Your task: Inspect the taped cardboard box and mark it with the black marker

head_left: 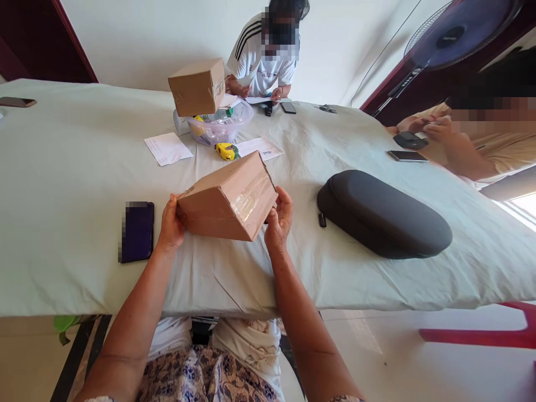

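A brown cardboard box (pixel 209 209) with clear tape on its right end is held tilted between my two hands, over the cloth-covered table (pixel 100 290). My left hand (pixel 171 223) grips its left end, with some fingers hidden behind the cardboard. At the taped end is my right hand (pixel 280 220), its fingers curled at the box's edge and the thumb in front. Just beyond the box lie a yellow tape measure (pixel 226 151) and a printed sheet (pixel 262 148). A dark blue phone case (pixel 137 231) rests left of my left hand.
A long dark case (pixel 385 215) lies to the right. Farther back, a second cardboard box (pixel 196 89) sits on a clear plastic basin (pixel 221 131), near another paper (pixel 168 148). One person (pixel 263 61) sits across the table, another (pixel 469 134) at right. A fan (pixel 452 36) stands behind.
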The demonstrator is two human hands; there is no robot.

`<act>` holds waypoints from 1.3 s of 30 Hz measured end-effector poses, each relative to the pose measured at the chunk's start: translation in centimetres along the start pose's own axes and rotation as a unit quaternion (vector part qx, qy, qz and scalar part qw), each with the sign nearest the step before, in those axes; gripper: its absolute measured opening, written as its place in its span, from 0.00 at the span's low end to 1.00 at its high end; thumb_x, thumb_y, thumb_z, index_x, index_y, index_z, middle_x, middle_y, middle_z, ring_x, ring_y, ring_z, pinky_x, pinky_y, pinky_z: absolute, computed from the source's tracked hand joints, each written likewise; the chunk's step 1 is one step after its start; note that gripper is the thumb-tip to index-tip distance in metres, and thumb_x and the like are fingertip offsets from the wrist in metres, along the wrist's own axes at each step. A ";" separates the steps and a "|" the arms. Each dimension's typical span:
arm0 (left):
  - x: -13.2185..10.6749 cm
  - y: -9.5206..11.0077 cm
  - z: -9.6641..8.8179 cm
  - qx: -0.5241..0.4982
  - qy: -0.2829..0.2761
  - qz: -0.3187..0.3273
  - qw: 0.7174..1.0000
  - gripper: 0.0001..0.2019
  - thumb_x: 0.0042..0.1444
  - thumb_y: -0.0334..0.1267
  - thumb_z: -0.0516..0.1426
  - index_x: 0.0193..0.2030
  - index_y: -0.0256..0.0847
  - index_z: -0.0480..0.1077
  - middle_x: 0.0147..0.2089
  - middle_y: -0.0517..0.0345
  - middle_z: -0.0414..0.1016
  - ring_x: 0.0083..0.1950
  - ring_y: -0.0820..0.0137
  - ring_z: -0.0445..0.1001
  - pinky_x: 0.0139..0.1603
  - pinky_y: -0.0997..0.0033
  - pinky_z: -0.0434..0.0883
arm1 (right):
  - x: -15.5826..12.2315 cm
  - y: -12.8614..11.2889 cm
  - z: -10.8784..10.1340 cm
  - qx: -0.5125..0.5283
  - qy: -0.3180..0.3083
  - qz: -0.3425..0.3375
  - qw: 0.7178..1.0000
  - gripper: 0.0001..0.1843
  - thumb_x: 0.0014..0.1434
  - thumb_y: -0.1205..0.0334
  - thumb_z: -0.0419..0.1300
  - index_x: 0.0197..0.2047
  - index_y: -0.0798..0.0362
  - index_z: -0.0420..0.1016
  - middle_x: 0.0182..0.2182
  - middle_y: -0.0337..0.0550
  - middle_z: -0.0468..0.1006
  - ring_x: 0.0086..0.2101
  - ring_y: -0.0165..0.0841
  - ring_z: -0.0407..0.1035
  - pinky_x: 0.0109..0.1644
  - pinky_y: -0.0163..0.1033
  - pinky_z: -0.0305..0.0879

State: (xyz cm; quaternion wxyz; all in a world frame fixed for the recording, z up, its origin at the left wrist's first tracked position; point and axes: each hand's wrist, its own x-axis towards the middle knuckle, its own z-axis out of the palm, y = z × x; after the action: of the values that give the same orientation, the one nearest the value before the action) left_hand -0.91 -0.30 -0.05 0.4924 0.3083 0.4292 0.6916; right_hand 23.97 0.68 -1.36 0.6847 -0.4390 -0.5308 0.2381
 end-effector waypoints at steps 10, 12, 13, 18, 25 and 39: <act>-0.1 -0.8 0.1 0.000 -0.038 -0.046 0.998 0.33 0.52 0.72 0.57 0.49 0.45 0.76 0.49 0.50 0.83 0.59 0.57 0.79 0.53 0.58 0.80 | -0.4 -0.9 0.7 0.014 -0.010 0.060 0.998 0.23 0.60 0.37 0.59 0.35 0.50 0.76 0.25 0.37 0.75 0.29 0.31 0.69 0.37 0.38 0.68; 0.0 -1.0 0.0 0.016 -0.038 -0.036 0.998 0.34 0.53 0.72 0.56 0.52 0.45 0.74 0.51 0.49 0.82 0.61 0.59 0.78 0.55 0.60 0.79 | -0.4 -1.2 0.8 0.032 -0.021 0.070 0.997 0.22 0.60 0.38 0.61 0.35 0.50 0.76 0.23 0.35 0.73 0.27 0.30 0.68 0.34 0.37 0.65; -0.1 -1.0 0.0 0.018 -0.039 -0.038 0.998 0.35 0.53 0.73 0.56 0.54 0.45 0.74 0.52 0.48 0.82 0.61 0.59 0.78 0.55 0.59 0.79 | -0.4 -1.2 0.9 0.041 -0.024 0.075 0.996 0.21 0.60 0.39 0.61 0.36 0.50 0.76 0.23 0.35 0.72 0.26 0.30 0.67 0.33 0.37 0.64; -0.9 -0.5 0.9 -0.025 -0.042 -0.133 0.990 0.33 0.57 0.69 0.55 0.51 0.42 0.77 0.51 0.44 0.83 0.60 0.54 0.79 0.58 0.54 0.79 | -0.4 -1.1 1.1 0.077 -0.052 0.103 0.990 0.22 0.57 0.38 0.64 0.43 0.48 0.77 0.23 0.32 0.70 0.27 0.29 0.66 0.33 0.37 0.66; -1.2 0.4 1.0 -0.114 -0.061 -0.246 0.961 0.21 0.67 0.52 0.56 0.56 0.39 0.75 0.55 0.50 0.82 0.60 0.61 0.79 0.61 0.61 0.77 | -0.4 -0.3 1.1 0.096 -0.083 0.110 0.986 0.23 0.57 0.44 0.68 0.53 0.43 0.76 0.32 0.35 0.73 0.30 0.28 0.66 0.36 0.36 0.69; -0.7 0.4 0.7 -0.202 -0.050 -0.259 0.943 0.19 0.70 0.53 0.51 0.55 0.44 0.73 0.44 0.58 0.85 0.40 0.68 0.83 0.35 0.69 0.81 | -1.3 0.8 1.5 0.033 -0.181 0.073 0.980 0.34 0.59 0.41 0.65 0.66 0.41 0.68 0.61 0.51 0.74 0.51 0.39 0.73 0.48 0.46 0.78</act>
State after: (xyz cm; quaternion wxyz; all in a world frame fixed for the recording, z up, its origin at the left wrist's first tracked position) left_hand -0.25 -0.84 0.61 0.7274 0.1145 0.3205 0.5959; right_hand 22.27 0.60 -2.61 0.5723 -0.4038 -0.6041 0.3802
